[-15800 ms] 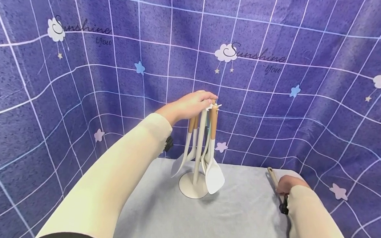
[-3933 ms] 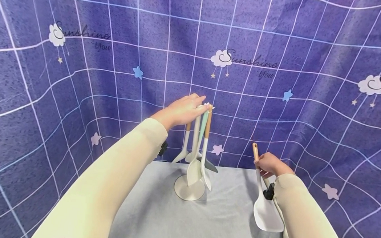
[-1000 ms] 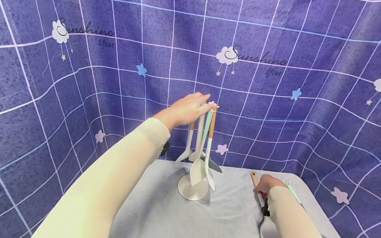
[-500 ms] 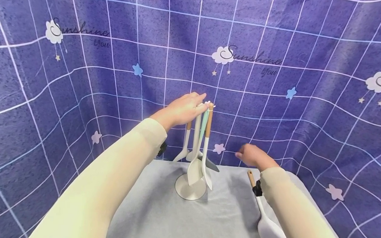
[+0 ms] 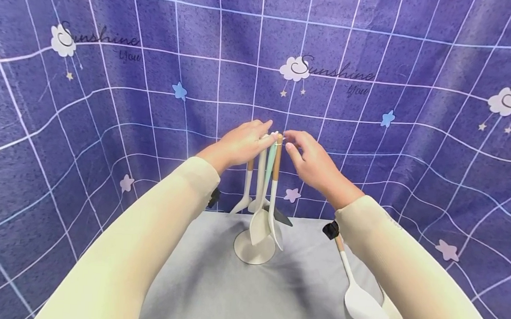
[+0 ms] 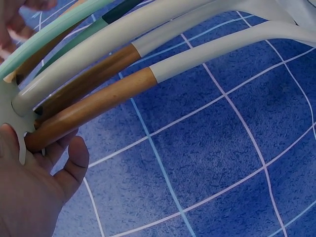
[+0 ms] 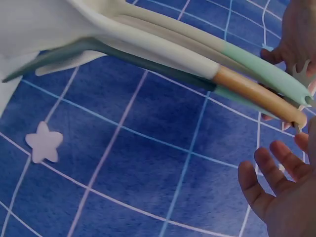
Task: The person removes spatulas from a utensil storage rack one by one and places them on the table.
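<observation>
A utensil stand (image 5: 254, 249) with a round base stands on the grey table, hung with several kitchen utensils. My left hand (image 5: 245, 142) holds its top hub, with the thumb over the front. Between my hands hang a spoon with a mint-green handle (image 5: 270, 158) and a utensil with a wooden handle (image 5: 276, 163) and white shaft. My right hand (image 5: 314, 165) reaches in from the right, thumb and fingers spread around nothing, fingertips right by that wooden handle's top. In the right wrist view, its loosely bent fingers (image 7: 274, 170) are apart from the handles.
A white turner (image 5: 363, 302) with a wooden handle lies on the table at right, under my right forearm. Beside it lies a cream utensil head (image 5: 395, 317), partly hidden by the sleeve. A purple gridded curtain (image 5: 199, 68) encloses the back and sides.
The white turner went from the stand to the table at right, where my right hand let go. That hand has since moved up and left to the stand's top. My left hand stays there.
</observation>
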A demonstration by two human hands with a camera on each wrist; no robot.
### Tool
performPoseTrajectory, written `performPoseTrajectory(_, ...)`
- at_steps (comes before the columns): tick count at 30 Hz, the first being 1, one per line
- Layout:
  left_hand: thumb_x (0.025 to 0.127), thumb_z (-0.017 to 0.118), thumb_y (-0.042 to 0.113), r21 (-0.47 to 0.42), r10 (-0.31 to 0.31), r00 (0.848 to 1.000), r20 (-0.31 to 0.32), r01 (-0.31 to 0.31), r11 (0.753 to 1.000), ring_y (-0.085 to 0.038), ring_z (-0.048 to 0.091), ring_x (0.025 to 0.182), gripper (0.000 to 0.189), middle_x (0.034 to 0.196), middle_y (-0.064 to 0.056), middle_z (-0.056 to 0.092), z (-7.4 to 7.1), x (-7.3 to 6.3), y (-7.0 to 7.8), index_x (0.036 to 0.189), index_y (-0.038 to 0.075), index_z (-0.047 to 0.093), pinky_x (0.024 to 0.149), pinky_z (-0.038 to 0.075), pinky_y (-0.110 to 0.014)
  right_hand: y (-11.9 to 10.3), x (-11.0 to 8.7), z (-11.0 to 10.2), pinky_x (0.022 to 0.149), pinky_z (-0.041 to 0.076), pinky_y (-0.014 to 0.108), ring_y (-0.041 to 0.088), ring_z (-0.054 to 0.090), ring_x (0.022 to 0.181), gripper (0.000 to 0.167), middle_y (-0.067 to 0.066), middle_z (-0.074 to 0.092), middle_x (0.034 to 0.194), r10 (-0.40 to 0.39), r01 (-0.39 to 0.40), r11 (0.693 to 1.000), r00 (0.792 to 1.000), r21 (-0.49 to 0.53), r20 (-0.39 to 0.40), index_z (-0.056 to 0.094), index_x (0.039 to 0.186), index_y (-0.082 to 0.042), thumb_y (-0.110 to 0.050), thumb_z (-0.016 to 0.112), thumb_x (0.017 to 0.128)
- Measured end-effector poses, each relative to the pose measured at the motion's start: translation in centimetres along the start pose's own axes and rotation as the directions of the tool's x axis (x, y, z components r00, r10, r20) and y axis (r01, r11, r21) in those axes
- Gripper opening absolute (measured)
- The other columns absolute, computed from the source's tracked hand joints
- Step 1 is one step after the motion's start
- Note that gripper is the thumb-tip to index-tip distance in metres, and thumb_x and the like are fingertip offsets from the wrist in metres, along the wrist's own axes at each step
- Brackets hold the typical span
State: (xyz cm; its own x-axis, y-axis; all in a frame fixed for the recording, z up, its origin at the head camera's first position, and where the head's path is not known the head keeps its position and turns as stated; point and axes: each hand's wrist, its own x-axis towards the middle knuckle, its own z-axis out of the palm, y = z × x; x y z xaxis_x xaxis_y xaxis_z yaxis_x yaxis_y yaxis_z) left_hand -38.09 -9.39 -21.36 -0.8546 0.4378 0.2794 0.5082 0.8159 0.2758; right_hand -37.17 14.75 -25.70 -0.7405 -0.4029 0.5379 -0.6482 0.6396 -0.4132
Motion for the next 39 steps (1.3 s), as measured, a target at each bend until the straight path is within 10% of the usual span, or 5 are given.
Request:
performPoseTrajectory(10, 0.116, 0.024, 0.076, -0.011, 0.023, 1.0, -0.003, -0.023, 1.0, -0.033, 0.035, 0.173, 0.092, 0.183, -0.014, 0.038, 0.1, 0.3, -0.3, 0.182, 0.011, 0.024, 0.141, 0.031, -0.054, -1.2, 1.7, 0.3, 0.128, 0.048, 0.055, 0.034, 0.063, 0.145, 0.043, 0.015, 0.068, 0.153, -0.097, 0.099, 0.993, 0.995, -0.068, 0.033, 0.061, 0.162, -0.01, -0.022, 0.045, 0.124)
performPoseTrajectory(17, 0.117, 0.026, 0.075, -0.013, 0.027, 0.999, -0.017, -0.027, 1.0, -0.033, 0.039, 0.169, 0.092, 0.18, -0.014, 0.043, 0.2, 0.4, -0.2, 0.182, 0.01, 0.023, 0.14, 0.034, -0.054, -0.7, 2.5, -0.1, 0.12, 0.052, 0.053, 0.041, 0.065, 0.132, 0.029, 0.016, 0.075, 0.135, -0.279, 0.264, 0.934, 0.96, -0.24, -0.031, 0.076, 0.137, -0.003, -0.013, 0.055, 0.12)
performPoseTrajectory(23, 0.115, 0.03, 0.077, -0.053, 0.005, 1.0, -0.014, -0.006, 0.999, -0.03, 0.039, 0.169, 0.097, 0.181, -0.015, 0.041, 0.1, 0.0, -0.3, 0.183, 0.01, 0.012, 0.14, 0.034, -0.054, -0.7, 3.4, -1.0, 0.136, 0.041, 0.055, 0.038, 0.057, 0.157, 0.035, 0.014, 0.069, 0.158, -0.173, 0.181, 0.978, 0.982, -0.107, 0.079, 0.073, 0.148, -0.007, -0.018, 0.052, 0.121)
performPoseTrajectory(31, 0.109, 0.038, 0.085, -0.092, -0.006, 1.0, 0.008, 0.007, 0.996, -0.028, 0.035, 0.171, 0.107, 0.184, -0.012, 0.037, -0.4, -0.4, -0.9, 0.183, 0.012, 0.012, 0.139, 0.035, -0.056, -1.6, 4.3, -1.8, 0.132, 0.046, 0.053, 0.034, 0.064, 0.149, 0.031, 0.011, 0.075, 0.149, -0.17, 0.193, 0.976, 0.964, -0.097, 0.202, 0.075, 0.143, -0.011, -0.019, 0.054, 0.121)
performPoseTrajectory(39, 0.102, 0.059, 0.08, -0.142, -0.017, 0.994, -0.107, 0.002, 0.99, -0.029, 0.06, 0.139, 0.105, 0.158, -0.012, 0.057, -0.1, -1.2, -1.6, 0.174, 0.004, 0.043, 0.121, 0.052, -0.053, -2.0, 4.7, -2.7, 0.129, 0.049, 0.049, 0.033, 0.066, 0.146, 0.03, 0.013, 0.075, 0.147, -0.174, 0.208, 0.969, 0.959, -0.133, 0.225, 0.075, 0.142, -0.005, -0.013, 0.056, 0.12)
